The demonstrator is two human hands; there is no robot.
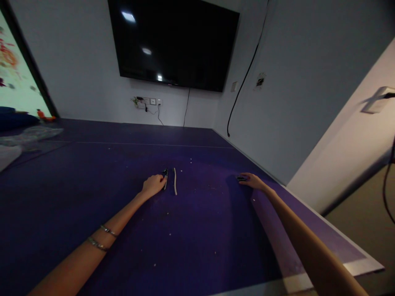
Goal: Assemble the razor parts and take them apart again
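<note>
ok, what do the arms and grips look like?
Left arm: no sleeve in view, two slim bracelets with a metallic glint. Right arm: no sleeve or bracelet in view. Left grip and right grip: ungloved, finer detail too small to tell.

Screen (175, 41) was glossy, throwing back 3 bright spots. Purple top (191, 230) looked matt and smooth. Wall (286, 102) read as matt paint, roughened around the hole (260, 82). 2 bracelets (98, 244) looked metallic, shiny. Film (33, 134) appeared to be clear, crinkled plastic. Strip (175, 183) looked dull, smooth; sockets (153, 101), smooth plastic.
</note>
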